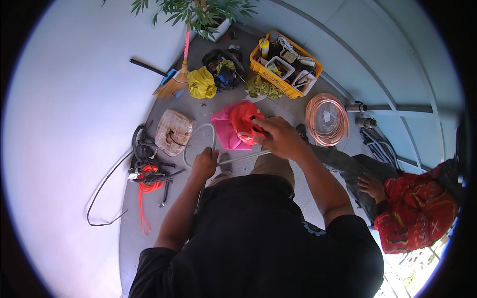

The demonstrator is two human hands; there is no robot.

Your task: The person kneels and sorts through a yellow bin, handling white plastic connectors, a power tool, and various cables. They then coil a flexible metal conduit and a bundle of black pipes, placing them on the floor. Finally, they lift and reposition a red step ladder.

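My left hand [206, 163] is closed around a thin pale grey cable [240, 158], which bends in a loop above it and also runs right, toward my right hand. My right hand [281, 137] hovers over a red and pink bag [232, 123] on the floor, its fingers curved with a gap between thumb and forefinger. The cable passes just below that hand, and whether it touches the palm is hidden. Left of the loop lies a box-like package [174, 130] wrapped in clear plastic, with a short dark piece on it.
Black cables with an orange cord [149, 181] lie at left. A broom [180, 82], yellow bag [201, 83], yellow crate [285, 64] of supplies and potted plant [213, 30] stand farther off. Right are a copper tubing coil [327, 119] and a seated person in red [415, 208].
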